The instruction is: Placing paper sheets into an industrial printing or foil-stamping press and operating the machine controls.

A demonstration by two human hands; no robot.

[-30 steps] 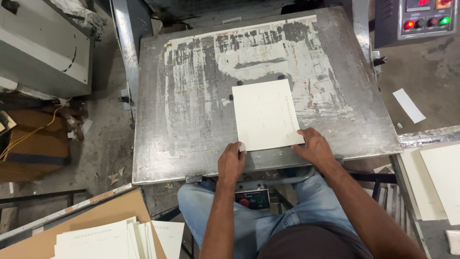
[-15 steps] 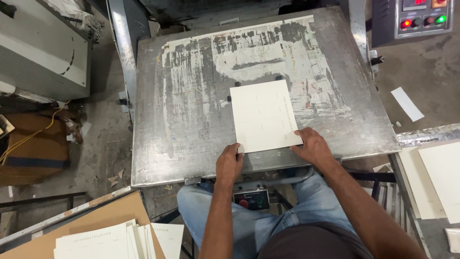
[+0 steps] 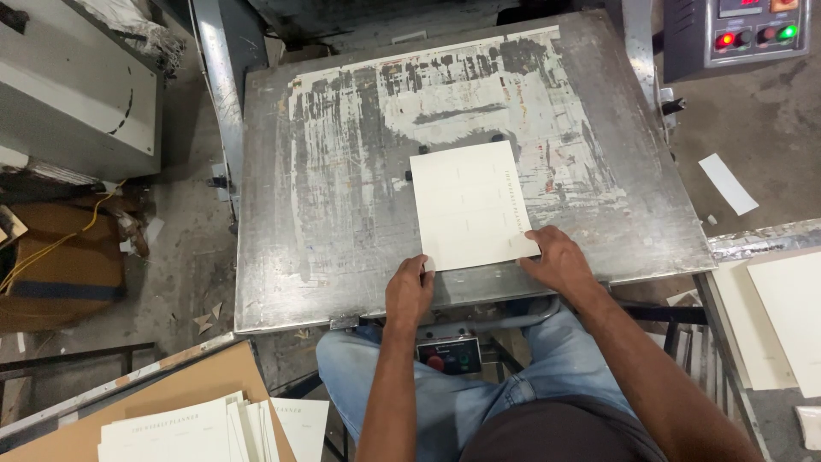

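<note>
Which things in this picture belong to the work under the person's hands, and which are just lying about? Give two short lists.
In use:
cream sheet, held at its near corners
left hand
right hand
worn metal plate under the sheet

Lying about:
stack of printed sheets, lower left
paper strip on the floor
control panel with lights
brown cardboard, far left

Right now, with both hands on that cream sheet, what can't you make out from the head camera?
- Cream sheet: its near corners, covered by the left hand and right hand; its faint print is too small to make out.
- Control panel: cut off by the top and right edges.
- Paper stack: cut off by the bottom edge.
- Small button box: partly hidden below the metal plate, between the knees.
</note>
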